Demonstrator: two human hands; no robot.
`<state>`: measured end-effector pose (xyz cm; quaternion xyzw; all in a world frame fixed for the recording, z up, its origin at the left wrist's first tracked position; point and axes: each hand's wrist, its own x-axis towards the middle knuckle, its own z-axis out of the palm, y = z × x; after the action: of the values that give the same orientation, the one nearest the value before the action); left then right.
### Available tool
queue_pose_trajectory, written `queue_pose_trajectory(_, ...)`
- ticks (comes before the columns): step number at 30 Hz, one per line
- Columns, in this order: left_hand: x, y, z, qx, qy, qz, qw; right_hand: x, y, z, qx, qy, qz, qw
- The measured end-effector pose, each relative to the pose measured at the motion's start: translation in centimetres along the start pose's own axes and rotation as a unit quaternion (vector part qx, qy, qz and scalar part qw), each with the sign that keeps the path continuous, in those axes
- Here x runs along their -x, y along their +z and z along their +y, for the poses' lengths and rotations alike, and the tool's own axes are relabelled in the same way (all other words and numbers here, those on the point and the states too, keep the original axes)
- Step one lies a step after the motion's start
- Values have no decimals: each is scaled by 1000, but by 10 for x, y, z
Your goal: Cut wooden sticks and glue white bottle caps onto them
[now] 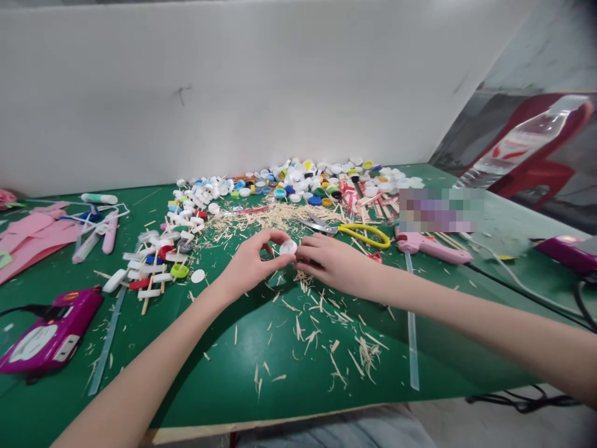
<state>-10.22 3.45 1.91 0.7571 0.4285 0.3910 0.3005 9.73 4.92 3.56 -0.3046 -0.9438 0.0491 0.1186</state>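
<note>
Between the thumb and fingers of my left hand (pixel 256 261), a white bottle cap (pixel 288 247) is gripped just above the green table (pixel 205 373). My right hand (pixel 326 258) is right beside the cap, its fingers curled and pressed together. What those fingers hold, if anything, is hidden. Wood splinters (pixel 308 280) lie under and in front of both hands. Behind my right hand rest scissors with yellow handles (pixel 364 234). A flat white disc (pixel 198 276) lies left of my left hand.
A heap of bottle caps (pixel 303 180) runs along the white wall. Caps joined with sticks (pixel 153 264) stand at left. A pink glue gun (pixel 433 246) with its cable lies right, glue sticks (pixel 413 348) nearby. Purple power strips (pixel 51 333) and a water bottle (pixel 522 146) flank the table.
</note>
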Motion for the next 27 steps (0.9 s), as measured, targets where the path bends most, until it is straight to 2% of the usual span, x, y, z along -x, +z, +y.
queue_pose_trajectory(2,1,0,4,-8,18,13,1000,0,1,-3,-105,41,-11,994)
queue_pose_trajectory(5,1,2,7,-26,34,7,999,2,-4,-3,-232,81,-51,968)
queue_pose_trajectory(11,1,7,7,-35,43,-7,998,3,-28,1,-329,164,-59,928)
queue_pose_trajectory(14,0,8,9,-41,50,-5,998,1,-32,-1,-324,191,-62,925)
queue_pose_trajectory(17,0,9,12,-51,54,-2,997,1,-26,-3,-299,201,-64,931)
queue_pose_trajectory(22,-1,10,14,-59,47,2,997,1,-10,-4,-322,184,-51,927)
queue_pose_trajectory(27,0,14,11,-35,26,15,999,-1,-13,-10,-289,152,-69,943)
